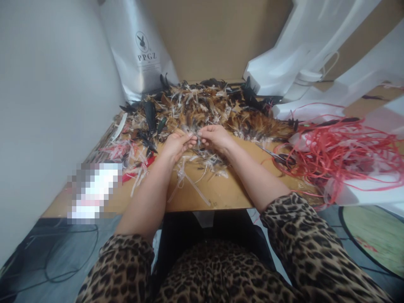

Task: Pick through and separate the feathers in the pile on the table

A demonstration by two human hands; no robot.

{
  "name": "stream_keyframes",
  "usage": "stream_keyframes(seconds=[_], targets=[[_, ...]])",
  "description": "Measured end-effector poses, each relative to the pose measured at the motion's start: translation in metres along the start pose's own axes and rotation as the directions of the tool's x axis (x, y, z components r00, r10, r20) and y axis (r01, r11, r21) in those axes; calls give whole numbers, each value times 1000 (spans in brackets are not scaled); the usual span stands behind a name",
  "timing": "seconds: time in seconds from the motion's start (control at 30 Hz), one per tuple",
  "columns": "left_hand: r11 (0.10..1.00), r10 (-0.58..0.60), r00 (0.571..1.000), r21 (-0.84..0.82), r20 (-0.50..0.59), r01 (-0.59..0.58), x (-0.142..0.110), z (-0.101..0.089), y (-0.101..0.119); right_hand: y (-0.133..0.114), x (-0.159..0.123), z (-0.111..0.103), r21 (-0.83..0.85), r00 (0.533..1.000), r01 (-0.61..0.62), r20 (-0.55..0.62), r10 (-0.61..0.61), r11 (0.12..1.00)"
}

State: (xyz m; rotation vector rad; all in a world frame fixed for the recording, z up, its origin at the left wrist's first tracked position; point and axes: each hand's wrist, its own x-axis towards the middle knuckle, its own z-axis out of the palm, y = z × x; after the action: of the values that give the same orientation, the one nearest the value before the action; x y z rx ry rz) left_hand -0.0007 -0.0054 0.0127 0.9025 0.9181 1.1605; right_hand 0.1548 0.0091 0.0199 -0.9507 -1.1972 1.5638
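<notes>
Left hand [179,144] and right hand [216,136] pinch what looks like a wispy feather tuft [198,142] between fingertips, at the dial's center. A loose pinch could let strands slip and get lost in the brown feather pile [205,103] at 12 o'clock; stray ribbon from the red tangle [350,147] at 3 could snag the scissors [279,156] beside it. The wooden tabletop [232,191] is littered with scraps; a silver PPGZ bag [142,75] stands at 11, a pale wall [50,92] at 9.
</notes>
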Motion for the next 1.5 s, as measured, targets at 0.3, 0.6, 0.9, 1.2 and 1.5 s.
stream_keyframes(seconds=[0.3, 0.6, 0.9, 1.2, 1.5], targets=[[994, -74, 997, -81, -8, 73, 0, 4, -1, 0, 3, 3, 109, 971, 191, -166, -172, 976], [991, -90, 992, -88, 84, 97, -2, 8, -3, 7, -3, 20, 91, 953, 248, -203, -226, 964], [996, -61, 996, -61, 71, 65, 0, 6, -5, 10, -2, 21, 3, 939, 265, -229, -258, 964], [991, 86, 996, 101, -12, -85, 2, 8, -6, 11, 0, 16, 52, 966, 196, -180, -184, 979], [997, 32, 999, 73, 42, -35, -1, 6, -5, 12, -1, 14, 33, 967, 212, -150, -205, 977]])
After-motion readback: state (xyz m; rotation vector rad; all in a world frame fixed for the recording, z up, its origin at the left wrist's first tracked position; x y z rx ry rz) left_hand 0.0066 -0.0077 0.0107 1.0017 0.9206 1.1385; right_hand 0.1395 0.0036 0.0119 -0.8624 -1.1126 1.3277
